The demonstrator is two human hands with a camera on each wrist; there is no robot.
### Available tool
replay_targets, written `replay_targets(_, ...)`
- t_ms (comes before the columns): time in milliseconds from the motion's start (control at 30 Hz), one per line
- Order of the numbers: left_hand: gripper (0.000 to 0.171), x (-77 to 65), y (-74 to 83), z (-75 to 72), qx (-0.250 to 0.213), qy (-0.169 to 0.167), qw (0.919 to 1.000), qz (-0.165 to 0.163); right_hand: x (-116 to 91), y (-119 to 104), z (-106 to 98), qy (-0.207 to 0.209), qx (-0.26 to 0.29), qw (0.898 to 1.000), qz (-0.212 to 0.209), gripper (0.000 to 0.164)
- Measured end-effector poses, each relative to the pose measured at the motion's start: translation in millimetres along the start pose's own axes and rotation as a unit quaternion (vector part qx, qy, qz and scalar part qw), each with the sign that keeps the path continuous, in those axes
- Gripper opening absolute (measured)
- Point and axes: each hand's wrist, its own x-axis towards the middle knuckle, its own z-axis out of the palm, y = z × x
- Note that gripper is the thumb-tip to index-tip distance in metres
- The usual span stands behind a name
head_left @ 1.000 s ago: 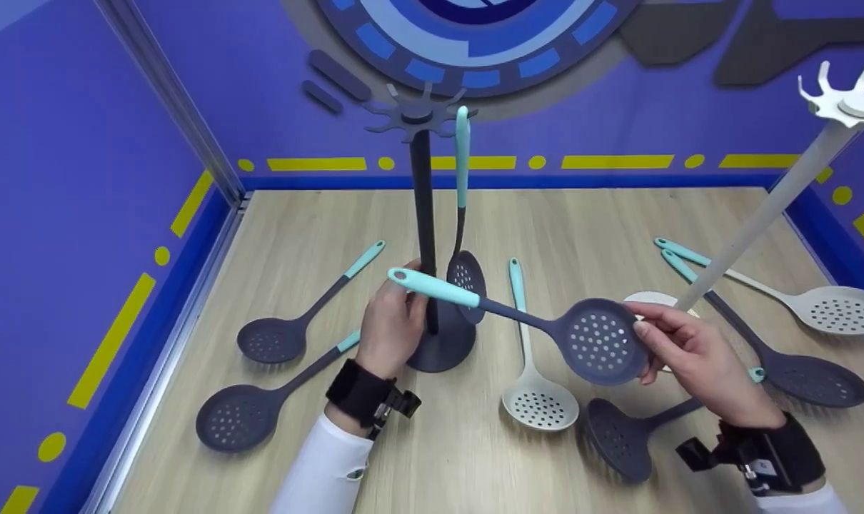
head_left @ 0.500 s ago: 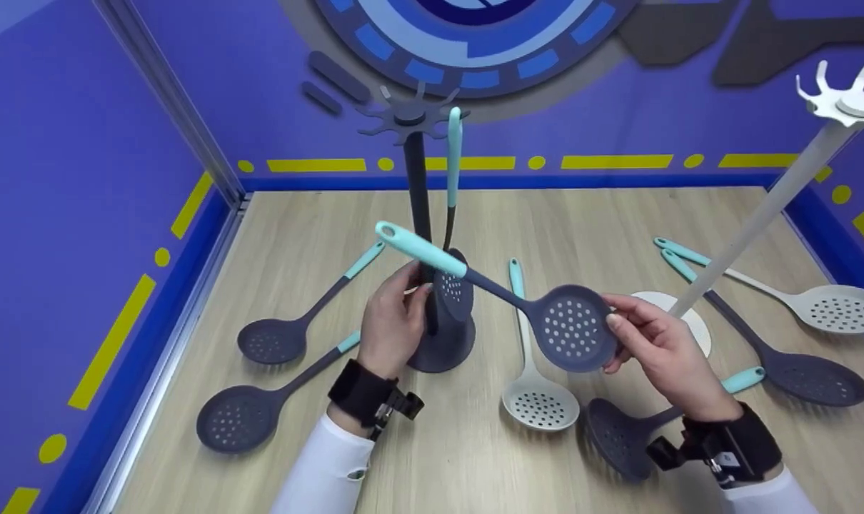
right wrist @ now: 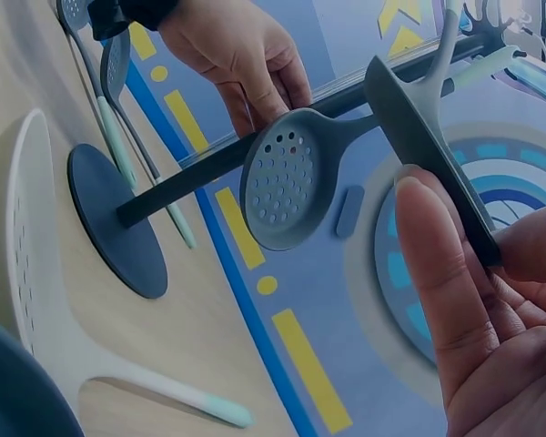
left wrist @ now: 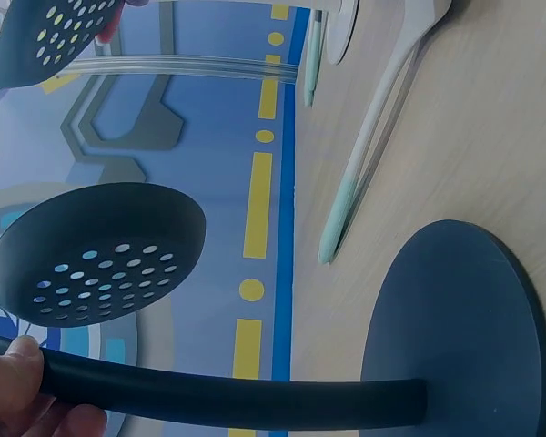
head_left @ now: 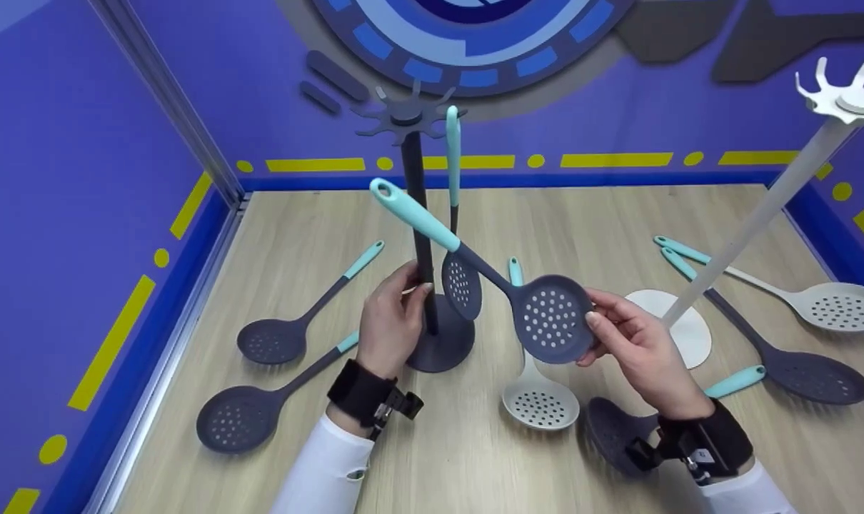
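Observation:
My left hand [head_left: 393,325] grips the pole of a dark utensil stand [head_left: 443,353], whose top has curved hooks. From one hook hangs a dark skimmer [head_left: 462,285] with a mint handle, its bowl facing my right side. My right hand [head_left: 639,350] pinches the bowl rim of a second dark skimmer [head_left: 552,318], held in the air. Its mint handle slants up to the left, crossing the pole in the head view, with the holed end below the hooks. In the right wrist view this skimmer's bowl [right wrist: 428,155] appears edge-on between thumb and fingers.
Two dark skimmers, one farther back [head_left: 271,341] and one nearer [head_left: 235,420], lie at left. A white skimmer [head_left: 539,405] lies in the middle. More dark and white skimmers [head_left: 842,308] lie at right, around a white stand [head_left: 760,207]. Blue panels [head_left: 603,128] border the table.
My right hand has moved left, bringing the held skimmer toward the dark stand, its handle end rising. The stand's top has shifted slightly left; the left hand keeps its grip.

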Motion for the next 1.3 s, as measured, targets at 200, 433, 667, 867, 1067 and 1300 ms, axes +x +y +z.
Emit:
replay_targets(200,0.029,0.4,0.2,0.3,-0.017,0.006,0.9998,-0.005,3,2,6,-0.002,0.011,1.000,-0.008,0.037)
replay_targets(433,0.029,0.9,-1.1,1.8,-0.044,0.024,0.9987,0.007,5,2,11,0.001,0.013,1.000,-0.006,0.036)
replay_targets(667,0.028,2.2,0.6,0.7,-0.066,0.037,0.9971,0.007,6,2,13,0.007,0.028,1.000,-0.008,0.036)
replay_targets(867,0.029,3.1,2.4,0.5,-0.050,0.044,0.9978,0.006,6,4,12,0.011,0.032,0.999,-0.009,0.036)
replay_targets(1067,0.030,2.5,1.1,0.8,-0.069,0.050,0.9963,0.009,7,6,11,0.016,0.037,0.999,-0.002,0.036)
replay_targets(1300,0.027,2.0,0.2,1.1,-0.075,0.053,0.9958,0.001,8,7,8,0.005,0.028,1.000,0.006,0.037)
